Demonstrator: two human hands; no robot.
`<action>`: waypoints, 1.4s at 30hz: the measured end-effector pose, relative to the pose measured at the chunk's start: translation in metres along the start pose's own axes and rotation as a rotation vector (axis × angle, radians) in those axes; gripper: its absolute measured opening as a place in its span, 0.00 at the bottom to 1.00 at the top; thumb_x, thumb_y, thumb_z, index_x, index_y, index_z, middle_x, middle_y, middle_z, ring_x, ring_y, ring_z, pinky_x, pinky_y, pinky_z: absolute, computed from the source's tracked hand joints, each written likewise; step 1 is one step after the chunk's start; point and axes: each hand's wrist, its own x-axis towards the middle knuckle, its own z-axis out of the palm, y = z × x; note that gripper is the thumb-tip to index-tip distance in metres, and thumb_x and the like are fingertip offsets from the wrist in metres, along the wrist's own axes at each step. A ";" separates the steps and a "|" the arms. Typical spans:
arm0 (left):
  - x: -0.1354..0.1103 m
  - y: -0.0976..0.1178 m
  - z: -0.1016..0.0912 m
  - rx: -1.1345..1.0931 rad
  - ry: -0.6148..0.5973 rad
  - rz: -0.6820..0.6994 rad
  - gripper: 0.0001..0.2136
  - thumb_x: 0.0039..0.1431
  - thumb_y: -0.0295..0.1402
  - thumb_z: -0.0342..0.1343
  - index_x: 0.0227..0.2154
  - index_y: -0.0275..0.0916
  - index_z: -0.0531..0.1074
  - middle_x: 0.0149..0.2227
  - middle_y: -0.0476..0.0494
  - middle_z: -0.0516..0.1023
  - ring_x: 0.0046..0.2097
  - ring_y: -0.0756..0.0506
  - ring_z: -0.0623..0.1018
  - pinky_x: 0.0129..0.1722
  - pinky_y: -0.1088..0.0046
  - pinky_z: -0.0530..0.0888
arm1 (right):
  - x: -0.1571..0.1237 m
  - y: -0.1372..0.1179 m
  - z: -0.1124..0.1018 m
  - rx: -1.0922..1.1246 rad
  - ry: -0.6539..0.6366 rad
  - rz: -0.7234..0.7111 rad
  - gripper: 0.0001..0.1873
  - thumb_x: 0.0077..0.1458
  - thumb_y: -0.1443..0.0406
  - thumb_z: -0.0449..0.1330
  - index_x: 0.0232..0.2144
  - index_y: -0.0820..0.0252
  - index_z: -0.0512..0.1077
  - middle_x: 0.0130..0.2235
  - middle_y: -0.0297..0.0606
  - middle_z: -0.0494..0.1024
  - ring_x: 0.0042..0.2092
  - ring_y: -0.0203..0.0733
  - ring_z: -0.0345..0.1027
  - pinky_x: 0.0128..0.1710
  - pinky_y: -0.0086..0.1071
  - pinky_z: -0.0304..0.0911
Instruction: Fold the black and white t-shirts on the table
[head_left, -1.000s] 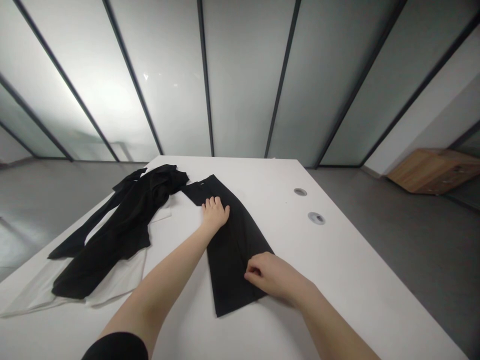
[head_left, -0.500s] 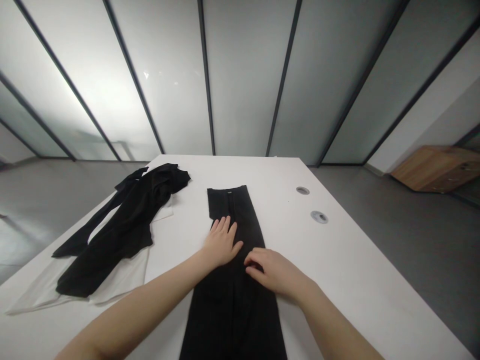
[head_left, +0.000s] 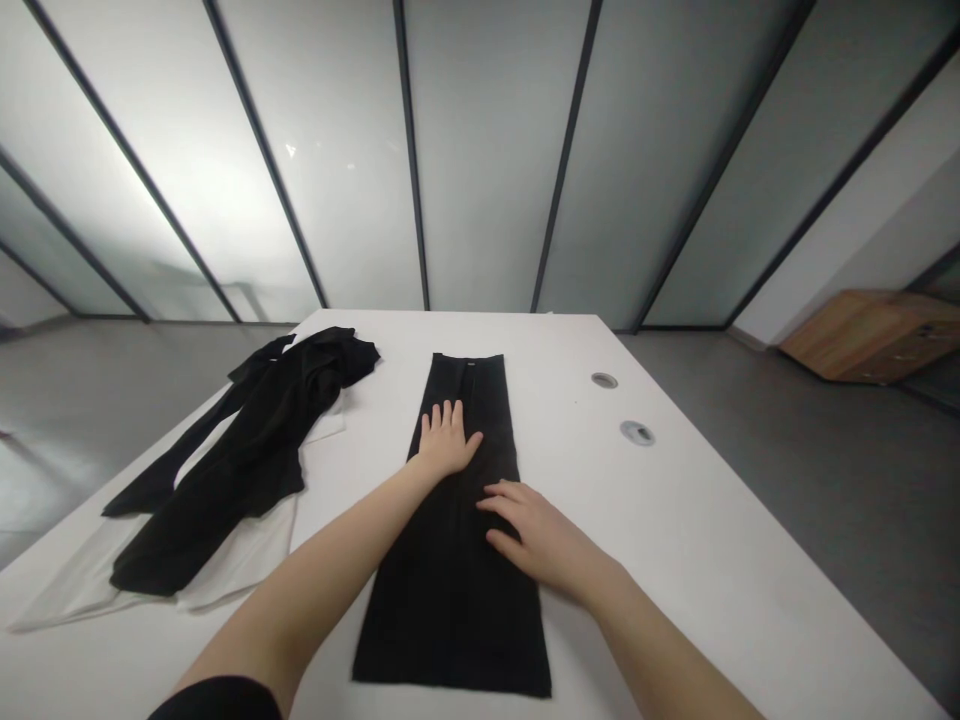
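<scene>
Seemingly soft, light and limp, the black trousers point(head_left: 450, 600) lie flat on the table point(head_left: 675, 520) under the open, flat-pressed left hand point(head_left: 448, 440) and right hand point(head_left: 536, 535), which grip nothing; the waistband point(head_left: 469, 362) corners look best to pinch.

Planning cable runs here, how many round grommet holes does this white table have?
2. Both sit on the table right of the black trousers: the far grommet and the near grommet. The clothes pile at left could hide more.

The white table point(head_left: 675, 520) carries folded black trousers point(head_left: 457, 580) laid lengthwise along its centre. A white cloth point(head_left: 259, 555) under heaped black garments point(head_left: 247, 440) lies toward the left edge. Two round cable grommets point(head_left: 604, 380) sit near the right edge.
</scene>
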 end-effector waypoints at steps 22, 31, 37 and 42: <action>0.033 0.001 -0.002 -0.016 0.025 0.043 0.34 0.74 0.48 0.41 0.75 0.32 0.53 0.76 0.28 0.55 0.76 0.32 0.55 0.73 0.49 0.54 | 0.002 -0.007 -0.003 -0.124 -0.021 0.085 0.10 0.67 0.59 0.62 0.41 0.54 0.83 0.42 0.42 0.80 0.48 0.52 0.70 0.54 0.45 0.64; 0.038 0.001 -0.001 -0.032 0.021 0.051 0.34 0.74 0.50 0.39 0.75 0.36 0.56 0.77 0.32 0.52 0.77 0.33 0.54 0.74 0.50 0.52 | -0.001 -0.007 0.017 0.013 -0.137 -0.049 0.38 0.55 0.51 0.73 0.66 0.46 0.71 0.75 0.43 0.58 0.75 0.62 0.46 0.72 0.55 0.49; 0.044 -0.002 0.002 -0.074 0.044 0.032 0.35 0.75 0.50 0.37 0.76 0.34 0.52 0.77 0.33 0.54 0.77 0.35 0.54 0.74 0.52 0.52 | 0.001 -0.014 0.020 0.005 -0.079 -0.102 0.11 0.62 0.61 0.68 0.47 0.51 0.81 0.67 0.43 0.69 0.70 0.57 0.56 0.70 0.52 0.53; 0.046 -0.002 0.001 -0.079 0.045 0.026 0.35 0.75 0.51 0.34 0.75 0.35 0.55 0.77 0.34 0.53 0.77 0.35 0.54 0.74 0.51 0.52 | 0.004 -0.020 0.012 -0.021 -0.043 -0.149 0.06 0.64 0.69 0.62 0.38 0.56 0.80 0.47 0.41 0.78 0.51 0.48 0.68 0.55 0.41 0.64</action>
